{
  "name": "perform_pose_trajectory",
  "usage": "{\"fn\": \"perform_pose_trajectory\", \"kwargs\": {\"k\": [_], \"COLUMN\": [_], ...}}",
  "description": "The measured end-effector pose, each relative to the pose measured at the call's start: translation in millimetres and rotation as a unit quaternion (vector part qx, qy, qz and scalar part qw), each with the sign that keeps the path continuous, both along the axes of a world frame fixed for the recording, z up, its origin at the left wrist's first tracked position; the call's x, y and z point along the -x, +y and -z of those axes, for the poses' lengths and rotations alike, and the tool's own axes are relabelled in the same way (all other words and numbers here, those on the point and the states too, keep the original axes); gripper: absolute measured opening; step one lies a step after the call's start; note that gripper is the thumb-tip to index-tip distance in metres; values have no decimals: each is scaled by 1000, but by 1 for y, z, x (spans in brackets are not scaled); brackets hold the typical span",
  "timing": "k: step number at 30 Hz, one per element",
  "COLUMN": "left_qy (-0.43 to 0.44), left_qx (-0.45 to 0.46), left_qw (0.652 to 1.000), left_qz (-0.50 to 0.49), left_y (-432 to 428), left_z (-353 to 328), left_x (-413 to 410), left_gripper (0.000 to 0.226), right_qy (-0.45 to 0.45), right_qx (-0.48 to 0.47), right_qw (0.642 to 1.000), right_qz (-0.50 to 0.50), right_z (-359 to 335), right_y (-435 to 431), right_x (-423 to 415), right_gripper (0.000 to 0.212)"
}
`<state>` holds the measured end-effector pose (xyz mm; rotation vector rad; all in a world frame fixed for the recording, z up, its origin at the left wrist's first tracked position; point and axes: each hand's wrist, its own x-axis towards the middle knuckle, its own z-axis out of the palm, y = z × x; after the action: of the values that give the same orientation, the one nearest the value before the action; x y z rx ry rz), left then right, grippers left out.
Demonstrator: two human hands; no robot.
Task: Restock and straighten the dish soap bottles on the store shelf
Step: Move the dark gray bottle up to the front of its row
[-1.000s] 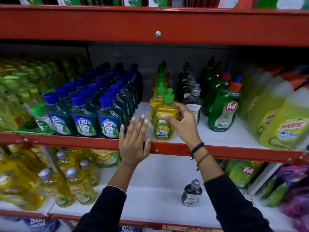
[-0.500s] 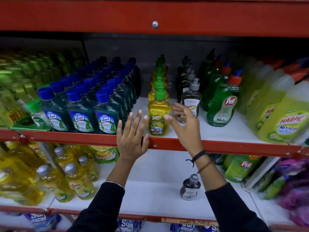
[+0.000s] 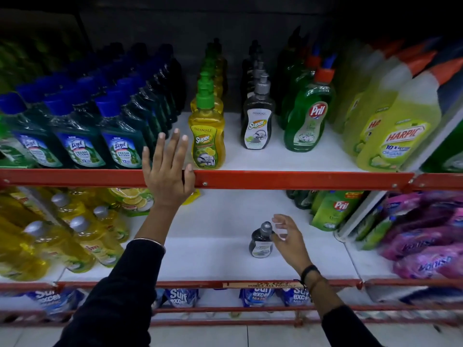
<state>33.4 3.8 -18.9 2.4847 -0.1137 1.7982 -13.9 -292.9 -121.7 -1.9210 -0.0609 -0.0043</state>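
Head view: your left hand (image 3: 167, 169) lies flat on the red rail (image 3: 275, 180) of the upper shelf, fingers spread, gripping nothing. At its 1 o'clock the yellow bottle (image 3: 207, 136) stands upright at the front edge, with a grey bottle (image 3: 257, 122) at its 3 o'clock and a green Pril bottle (image 3: 309, 116) past that. Your right hand (image 3: 288, 237) is on the lower shelf (image 3: 213, 246), fingers apart and curled beside the small dark bottle (image 3: 260, 242), touching its cap side, not yet closed.
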Motion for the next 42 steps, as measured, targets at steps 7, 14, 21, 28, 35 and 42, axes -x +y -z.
{"fn": "perform_pose_trajectory", "kwargs": {"k": [7,14,21,28,35,42], "left_qy": [-11,3,31,31,39,24], "left_qx": [1,-2,13,12,10,0], "left_qw": [1000,1000,999,999,999,1000], "left_qz": [1,-5,0,-4,-2,-6], "left_y": [1,1,1,-1,-1,0], "left_z": [1,1,0,-2,-3,-3], "left_x": [-1,0,3,4,5,4], "left_gripper": [51,51,52,53,54,54], "right_qy": [67,52,-63,-171,-210,-199], "right_qx": [60,51,-8,-127,-179,-138], "right_qw": [993,995,995,973,958,969], "right_qz": [-71,-74,-75,-90,-74,-54], "right_z": [46,22,-69,-188,-241,-220], "right_y": [2,-4,-1,11,22,37], "right_x": [-14,-11,3,6,-29,-74], "right_gripper": [51,41,44,43,46,38]}}
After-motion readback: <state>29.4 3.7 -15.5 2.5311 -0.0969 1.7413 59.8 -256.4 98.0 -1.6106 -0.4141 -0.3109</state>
